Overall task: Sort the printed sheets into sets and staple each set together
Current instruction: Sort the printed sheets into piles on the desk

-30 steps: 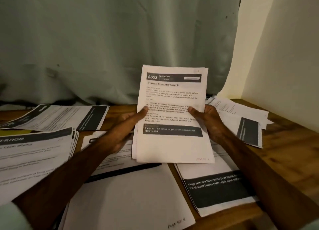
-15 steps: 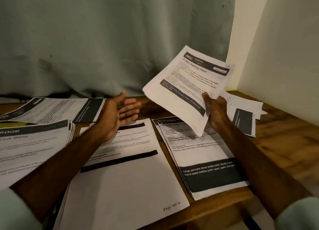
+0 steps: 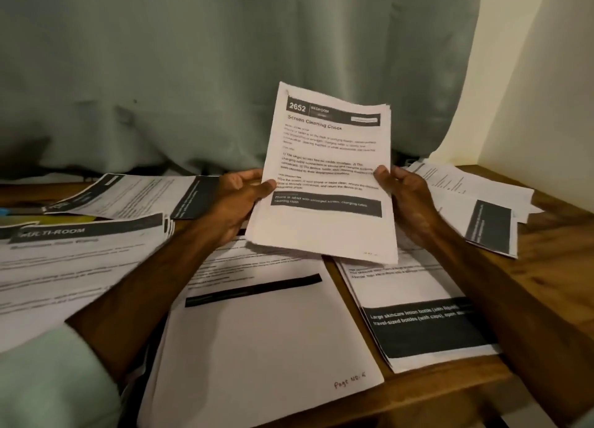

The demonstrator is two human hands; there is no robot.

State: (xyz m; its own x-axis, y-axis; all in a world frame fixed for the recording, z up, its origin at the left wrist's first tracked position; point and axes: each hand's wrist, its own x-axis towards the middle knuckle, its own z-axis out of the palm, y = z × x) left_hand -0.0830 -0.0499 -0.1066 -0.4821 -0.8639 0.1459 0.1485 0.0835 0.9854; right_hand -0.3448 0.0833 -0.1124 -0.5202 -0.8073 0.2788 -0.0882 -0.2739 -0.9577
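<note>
I hold a thin set of printed sheets (image 3: 328, 170), headed "2652 Bedroom, Screen Cleaning Check", upright above the middle of the wooden table (image 3: 553, 267). My left hand (image 3: 238, 202) grips its left edge with the thumb on the front. My right hand (image 3: 405, 196) grips its right edge the same way. Under the set lie a sheet marked "Page no: 5" (image 3: 257, 341) and a pile about skincare bottles (image 3: 418, 318). No stapler is in view.
More piles lie around: a "Multi-Room" stack (image 3: 74, 260) at the left, another (image 3: 135, 196) behind it, and loose sheets (image 3: 482, 209) at the right. A grey-green curtain (image 3: 225, 74) hangs behind the table. A cream wall (image 3: 540, 90) closes the right side.
Half a second ago only my right hand held the set, tilted off to the right. It has swung back to the middle and my left hand has taken hold of its left edge.
</note>
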